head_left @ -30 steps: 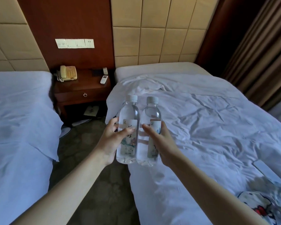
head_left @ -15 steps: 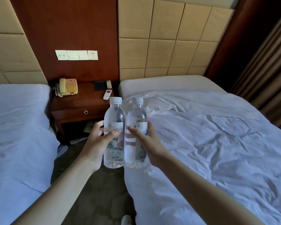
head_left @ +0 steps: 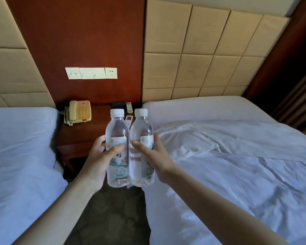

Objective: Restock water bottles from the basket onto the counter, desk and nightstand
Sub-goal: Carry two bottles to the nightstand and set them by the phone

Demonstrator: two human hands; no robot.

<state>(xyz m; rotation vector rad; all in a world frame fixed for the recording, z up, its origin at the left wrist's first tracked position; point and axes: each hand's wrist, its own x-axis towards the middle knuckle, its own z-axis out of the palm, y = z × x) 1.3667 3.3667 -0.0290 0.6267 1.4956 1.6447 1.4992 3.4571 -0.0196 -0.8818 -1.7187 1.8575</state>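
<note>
Since a second ago the view has closed on the nightstand (head_left: 88, 131): it sat far off at 11 o'clock, and now lies just behind the bottles at 10 o'clock. Judgement: the nightstand drop is the step in hand; neither bottle is set down yet.

The telephone (head_left: 79, 114) occupies the nightstand's left part.

The left hand (head_left: 100, 160) is wrapped round the left bottle (head_left: 117, 147), upright and capped. Its label carries dark brush characters and small print near the base, too blurred to read.

The right hand (head_left: 154, 158) clasps the right bottle (head_left: 143, 147), touching the left one; its label is partly turned away. No brand is legible.
</note>
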